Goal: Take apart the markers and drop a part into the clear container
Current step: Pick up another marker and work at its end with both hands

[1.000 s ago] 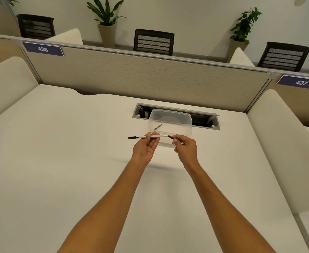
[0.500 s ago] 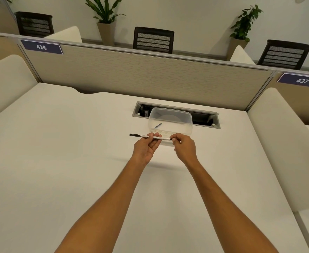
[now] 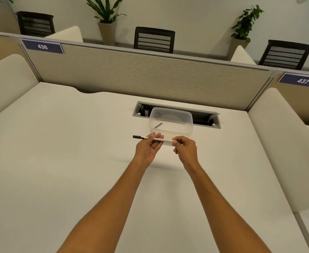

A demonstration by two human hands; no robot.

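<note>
A thin white marker (image 3: 166,140) with a black cap at its left end lies level between both hands, just in front of the clear container (image 3: 188,132). My left hand (image 3: 149,148) pinches the marker near its middle with the fingertips. My right hand (image 3: 185,147) is closed over the marker's right end, which is hidden by its fingers. One small dark marker part (image 3: 158,125) lies inside the clear container, near its left wall.
The white desk (image 3: 77,161) stretches wide on every side. A recessed cable tray (image 3: 207,119) opens right behind the container. A beige partition (image 3: 150,77) walls the back, and padded white dividers (image 3: 281,143) flank left and right.
My right hand came back to the marker's right end, closing the gap that showed a dark piece held apart. The marker now tilts slightly down to the right. The view shifted a little.
</note>
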